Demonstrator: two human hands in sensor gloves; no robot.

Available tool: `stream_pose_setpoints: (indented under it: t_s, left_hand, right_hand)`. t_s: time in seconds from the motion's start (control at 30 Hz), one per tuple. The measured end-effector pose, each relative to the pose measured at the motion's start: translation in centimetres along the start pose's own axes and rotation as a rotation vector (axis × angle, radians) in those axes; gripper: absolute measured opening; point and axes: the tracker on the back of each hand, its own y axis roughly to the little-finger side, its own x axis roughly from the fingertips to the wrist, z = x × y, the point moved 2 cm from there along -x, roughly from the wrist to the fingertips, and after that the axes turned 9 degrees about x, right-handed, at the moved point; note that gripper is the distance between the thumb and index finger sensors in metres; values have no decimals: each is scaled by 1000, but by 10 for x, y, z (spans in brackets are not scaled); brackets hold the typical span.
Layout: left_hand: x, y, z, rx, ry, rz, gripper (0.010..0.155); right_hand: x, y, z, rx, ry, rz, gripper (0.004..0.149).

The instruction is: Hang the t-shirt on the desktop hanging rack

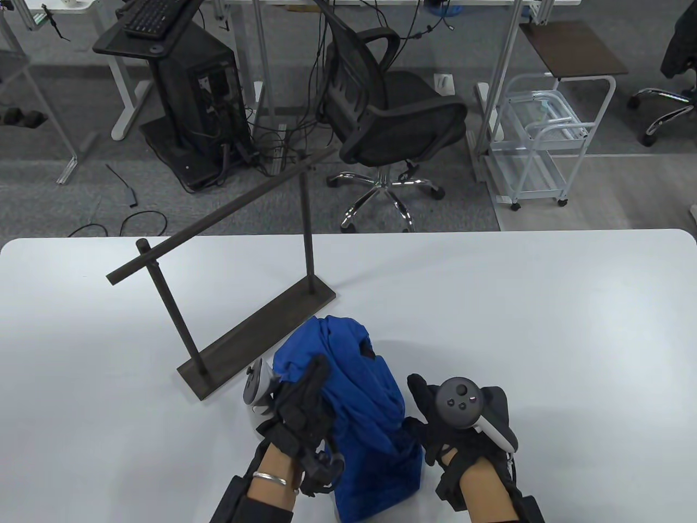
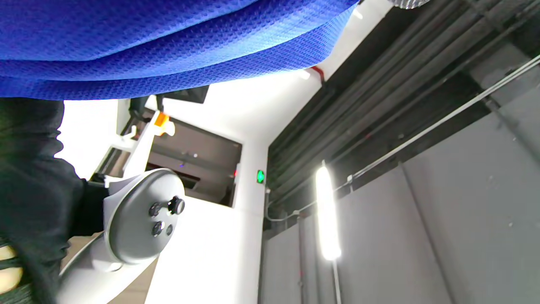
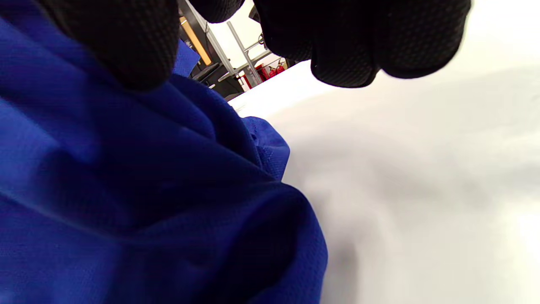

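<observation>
Holding the blue shirt (image 1: pixel 356 397) bunched between my hands just above the desk (image 1: pixel 544 305): left hand (image 1: pixel 299 414) grips its left side, right hand (image 1: pixel 446 419) pinches its right edge, fingers (image 3: pixel 126 46) curled on cloth. Rack (image 1: pixel 228 272) stands just behind, bar bare.

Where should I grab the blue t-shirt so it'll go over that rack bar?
Probably the top edge of the blue t-shirt, one hand on each side. It stands bunched and lifted between the left hand and right hand, folds falling downward. Holding the upper edge spread apart would likely let it drape over the rack bar, which sits up and to the left, so carry it in from the near side.
</observation>
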Motion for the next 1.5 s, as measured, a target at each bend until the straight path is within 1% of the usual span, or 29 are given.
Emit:
stream_pose_setpoints:
  t_s: [0.17,0.37,0.73,1.13,1.33,1.4,1.5]
  left_hand:
    - [-9,-6,12,-67,36,-40,79]
    - [-25,-28,30,-181,71,-83,79]
    - [-36,-53,45,-273,53,-108,79]
    - [-51,-83,67,-361,74,-142,79]
    - [-58,-102,79,-445,84,-155,80]
    - [-59,-109,82,-473,81,-150,80]
    - [-62,-123,84,-549,46,-106,79]
  right_hand:
    - [0,8,1,-31,0,-18,75]
    - [1,14,5,-61,20,-31,75]
    - [3,18,8,-81,31,-41,75]
    - [5,22,9,-106,30,-48,75]
    - [5,24,11,-119,33,-55,75]
    - [6,26,11,-122,35,-58,75]
    - [5,28,10,-125,28,-63,75]
